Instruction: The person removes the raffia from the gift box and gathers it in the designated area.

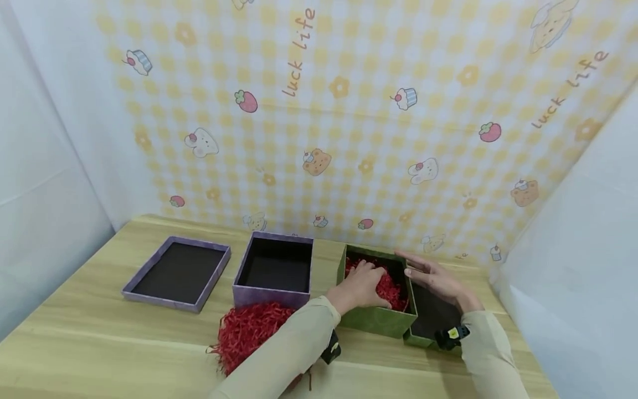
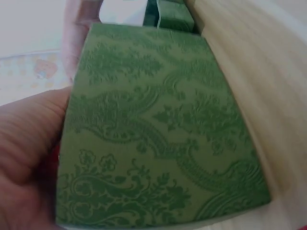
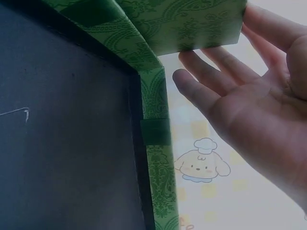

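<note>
My left hand (image 1: 361,285) reaches into an open green patterned box (image 1: 379,321), its fingers curved over red shredded paper (image 1: 391,291) with the thumb near the front rim. The fingertips are hidden in the paper. In the left wrist view the box's green side (image 2: 153,134) fills the middle, with the thumb side of the hand over the rim. My right hand (image 1: 438,282) is at the box's right rim. The right wrist view shows its fingers (image 3: 201,79) extended at the box's edge. Under that hand lies a green lid (image 1: 431,316) with a black inside.
An open purple box (image 1: 271,296) with a black inside stands left of the green one. Its purple lid (image 1: 179,274) lies inside up farther left. A heap of red shredded paper (image 1: 249,332) sits before the purple box. A patterned backdrop (image 1: 349,138) rises behind the wooden table (image 1: 99,332).
</note>
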Demonstrator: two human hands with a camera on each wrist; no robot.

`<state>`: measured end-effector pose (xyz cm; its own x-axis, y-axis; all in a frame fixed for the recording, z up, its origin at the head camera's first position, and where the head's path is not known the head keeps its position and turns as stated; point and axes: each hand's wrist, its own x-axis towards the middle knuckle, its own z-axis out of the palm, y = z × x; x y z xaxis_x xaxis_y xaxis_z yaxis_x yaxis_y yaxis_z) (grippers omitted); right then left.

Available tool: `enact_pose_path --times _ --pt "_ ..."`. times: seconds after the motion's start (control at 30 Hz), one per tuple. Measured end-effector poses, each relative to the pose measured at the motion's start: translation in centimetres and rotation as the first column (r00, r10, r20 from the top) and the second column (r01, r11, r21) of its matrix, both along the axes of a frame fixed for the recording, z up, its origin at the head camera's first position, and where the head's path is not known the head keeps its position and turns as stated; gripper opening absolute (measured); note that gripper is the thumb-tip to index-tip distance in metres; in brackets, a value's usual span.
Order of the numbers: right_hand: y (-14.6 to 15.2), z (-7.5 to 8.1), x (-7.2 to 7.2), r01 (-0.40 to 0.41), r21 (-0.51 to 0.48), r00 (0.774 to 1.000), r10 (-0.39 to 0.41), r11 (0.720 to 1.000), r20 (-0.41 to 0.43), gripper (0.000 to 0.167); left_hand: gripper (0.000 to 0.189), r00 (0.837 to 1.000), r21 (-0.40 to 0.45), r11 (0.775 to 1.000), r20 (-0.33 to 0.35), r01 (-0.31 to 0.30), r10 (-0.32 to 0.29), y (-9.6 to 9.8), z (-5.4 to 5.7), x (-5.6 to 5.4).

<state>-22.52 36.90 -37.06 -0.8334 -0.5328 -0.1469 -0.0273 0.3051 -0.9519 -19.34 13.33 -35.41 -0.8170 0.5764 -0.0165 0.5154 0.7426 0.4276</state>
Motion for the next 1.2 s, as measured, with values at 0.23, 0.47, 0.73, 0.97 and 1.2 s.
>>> enact_pose_path --times 0.23,0.47,0.73,0.97,1.2 --pt "0.1 -0.1 0.1 0.027 -0.007 1.0 -0.027 1.0 0.004 0.058 0.075 1.0 -0.106 0.994 0.03 0.007 -0.004 0.6 -0.5 -1.0" --pt "0.2 -0.1 0.2 0.036 0.008 0.999 -0.036 0.999 0.016 0.059 0.077 0.998 -0.115 0.993 0.06 0.037 -0.03 1.0 -0.7 -1.4" --pt "0.1 -0.1 -0.3 0.039 -0.024 0.999 -0.038 0.999 0.03 0.059 0.076 0.996 -0.154 0.987 0.081 0.038 -0.026 1.1 -0.9 -2.2" --pt "0.1 -0.2 -0.3 0.011 -0.015 0.999 -0.01 1.0 0.046 0.059 0.077 0.991 -0.162 0.986 0.134 0.03 -0.008 1.1 -1.3 -2.2" --pt "0.4 -0.2 -0.8 0.013 -0.038 0.998 -0.01 0.999 0.057 0.058 0.077 0.988 -0.164 0.986 0.156 0.015 0.01 1.6 -1.7 -2.7"
